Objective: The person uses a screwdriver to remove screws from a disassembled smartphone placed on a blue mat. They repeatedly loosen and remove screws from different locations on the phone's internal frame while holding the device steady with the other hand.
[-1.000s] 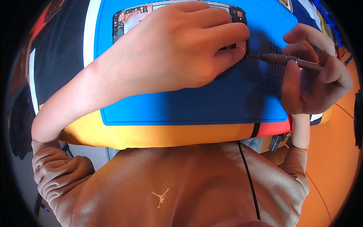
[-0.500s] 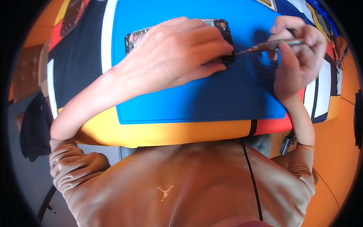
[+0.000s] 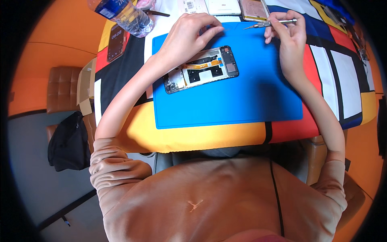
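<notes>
Opened phone (image 3: 203,71), back cover off, lies tilted on the blue mat (image 3: 242,105), towards the mat's far left quarter, its camera end pointing to your left and nearer to you. Inside it you can see black plates and an orange ribbon cable.

Worktop (image 3: 342,68): covered by a cloth of black-edged blocks in white, red, yellow and blue; the mat lies on it in front of you.

Black bag (image 3: 69,141): on the floor at your left, beside a brown padded seat (image 3: 60,86).

Water bottle (image 3: 127,14): clear, blue label, lying at the far left edge of the worktop; a dark phone (image 3: 116,37) lies just beside it.

Your left hand (image 3: 189,34): rests at the far edge of the mat, just beyond the opened phone, fingers curled and thumb meeting forefinger; whether anything small is pinched there you cannot tell.

Your right hand (image 3: 288,34): closed on a slim metal screwdriver (image 3: 268,24), held level near the mat's far edge, tip pointing towards your left hand and clear of the opened phone.

Flat parts (image 3: 240,7): several light panels lie in a row beyond the mat.
</notes>
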Demonstrator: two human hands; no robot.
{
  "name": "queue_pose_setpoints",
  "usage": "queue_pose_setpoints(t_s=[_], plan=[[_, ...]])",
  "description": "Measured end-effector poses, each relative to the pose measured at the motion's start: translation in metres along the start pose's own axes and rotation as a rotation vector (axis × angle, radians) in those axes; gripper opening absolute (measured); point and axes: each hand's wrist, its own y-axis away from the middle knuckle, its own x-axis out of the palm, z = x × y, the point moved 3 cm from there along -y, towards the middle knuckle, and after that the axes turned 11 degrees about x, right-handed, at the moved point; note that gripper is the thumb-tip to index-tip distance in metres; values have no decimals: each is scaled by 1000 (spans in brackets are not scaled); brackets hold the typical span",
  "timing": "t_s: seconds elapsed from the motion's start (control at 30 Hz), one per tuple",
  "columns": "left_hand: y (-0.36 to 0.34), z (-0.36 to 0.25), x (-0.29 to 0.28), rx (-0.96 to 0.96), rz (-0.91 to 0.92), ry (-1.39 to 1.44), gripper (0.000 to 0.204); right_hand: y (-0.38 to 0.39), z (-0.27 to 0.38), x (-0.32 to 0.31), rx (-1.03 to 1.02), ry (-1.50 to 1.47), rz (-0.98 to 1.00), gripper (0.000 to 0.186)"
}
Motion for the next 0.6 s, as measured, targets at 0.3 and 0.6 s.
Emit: queue_pose_setpoints(t_s=[0.3,0.6], plan=[[1,1,5,-172,162,147,25,-7,-35,1,213,-20,-13,26],[-17,-12,19,-121,183,127,26,-2,-12,19,176,-67,26,27]])
